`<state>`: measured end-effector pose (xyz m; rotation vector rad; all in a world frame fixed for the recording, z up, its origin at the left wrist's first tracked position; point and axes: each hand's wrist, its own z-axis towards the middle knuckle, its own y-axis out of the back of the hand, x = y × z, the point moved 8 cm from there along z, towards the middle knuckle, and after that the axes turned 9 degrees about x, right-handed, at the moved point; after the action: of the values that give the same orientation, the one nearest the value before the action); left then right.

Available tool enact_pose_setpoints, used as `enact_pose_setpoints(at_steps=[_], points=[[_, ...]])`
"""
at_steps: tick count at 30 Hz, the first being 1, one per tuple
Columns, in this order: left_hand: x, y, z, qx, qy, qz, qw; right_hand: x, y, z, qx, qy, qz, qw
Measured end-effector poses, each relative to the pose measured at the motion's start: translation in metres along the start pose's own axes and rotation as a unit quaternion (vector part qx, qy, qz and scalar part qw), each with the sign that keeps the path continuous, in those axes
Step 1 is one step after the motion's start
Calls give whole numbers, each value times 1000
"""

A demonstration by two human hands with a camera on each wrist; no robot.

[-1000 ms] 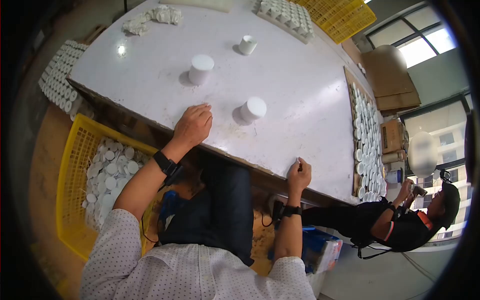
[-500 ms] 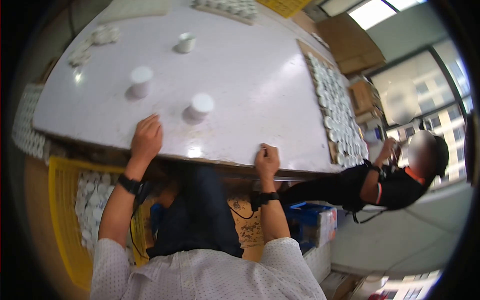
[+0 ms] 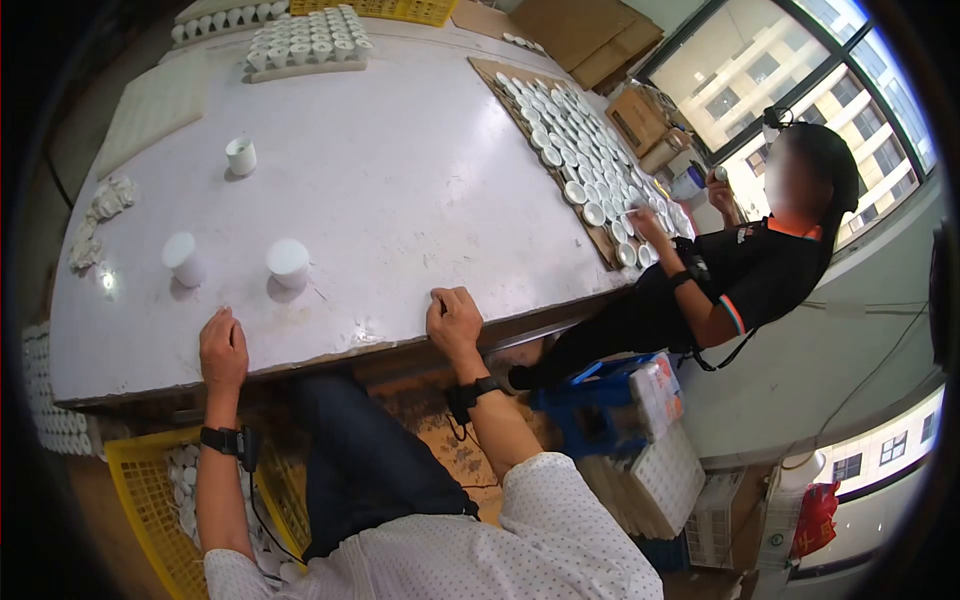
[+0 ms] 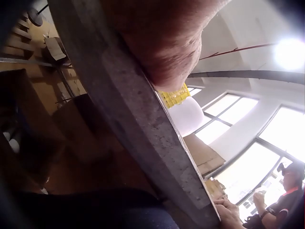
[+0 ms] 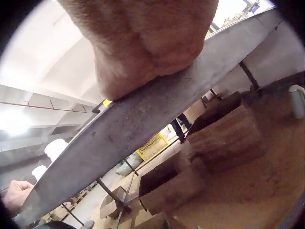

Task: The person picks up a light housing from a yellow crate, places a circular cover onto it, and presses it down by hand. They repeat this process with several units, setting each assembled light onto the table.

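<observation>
White table (image 3: 370, 170): hands (image 3: 223, 352) at edge (right fingertips unclear), two cylinders (image 3: 288, 264) beyond.

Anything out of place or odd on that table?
One thing: a crumpled white wad, cloth or paper, near the left edge of the table. It looks loosely dumped, whereas the white pieces on the far tray stand in rows. The two white cylinders nearest the person are upright.
</observation>
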<state>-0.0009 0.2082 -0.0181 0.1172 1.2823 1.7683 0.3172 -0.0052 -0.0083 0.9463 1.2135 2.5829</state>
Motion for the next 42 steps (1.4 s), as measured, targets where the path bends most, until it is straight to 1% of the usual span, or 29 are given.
enact_pose_setpoints(at_steps=[5,7,8,10,12,13,15,16,17,19,20,22,23,25,26,28,29,30,31,32,33,34,35,36,37,39,41,42], points=[[1,0,1,9,2,18,1000,2,4,1,10,19,26,999],[1,0,-2,13,-7,26,1000,8,8,-4,30,70,50,996],[2,0,-6,20,1,31,999,7,11,-8,40,67,55,995],[2,1,-2,12,8,13,1000,-9,20,-6,57,8,175,983],[1,1,-3,14,11,16,1000,-40,31,-4,57,-55,165,983],[1,2,-2,12,11,17,1000,-56,40,0,34,-68,167,983],[0,2,-1,13,9,22,1000,-85,61,14,-30,-97,99,990],[-1,3,-2,12,5,24,1000,-102,64,23,-8,-171,100,980],[-2,3,-1,15,9,27,999,-110,64,33,-3,-172,101,980],[-7,7,0,5,6,29,1000,-114,57,57,39,-150,-33,987],[-6,6,1,5,8,31,999,-111,53,69,41,-148,-31,988],[-4,5,-1,9,11,19,1000,-112,36,86,130,-188,-110,967],[-3,5,-1,8,16,21,1000,-114,30,93,134,-184,-109,968],[-7,7,0,6,-9,17,1000,-121,14,97,187,-190,-127,955],[-7,8,1,5,-5,19,1000,-121,11,95,191,-186,-127,955],[-12,20,-2,-46,-9,-76,996,-119,15,89,172,-164,-178,955],[-23,22,-7,-45,-2,-74,996,-113,18,83,178,-161,-179,954],[-39,21,-11,-22,2,-135,991,-108,23,75,180,-166,-169,955],[-57,19,-17,1,7,-194,981,-104,25,63,184,-171,-158,955],[-77,10,-26,46,16,-249,967,-101,25,47,196,-168,-156,954],[-98,-2,-33,88,24,-304,948,-98,24,30,202,-168,-40,964],[-118,-11,-39,119,29,-357,926,-93,23,14,205,-167,77,961],[-136,-21,-45,149,34,-411,899,-85,21,-5,214,-200,167,942],[-144,-38,-54,179,87,-484,852,-74,20,-25,223,-234,253,912],[-152,-56,-65,204,140,-553,795,-66,13,-48,255,-282,326,866],[-165,-84,-78,257,172,-611,729,-46,4,-87,275,-321,403,812],[-177,-99,-85,276,220,-653,670,-19,-2,-115,297,-304,425,799],[-178,-103,-87,277,247,-651,662,-10,-8,-129,307,-285,448,790]])
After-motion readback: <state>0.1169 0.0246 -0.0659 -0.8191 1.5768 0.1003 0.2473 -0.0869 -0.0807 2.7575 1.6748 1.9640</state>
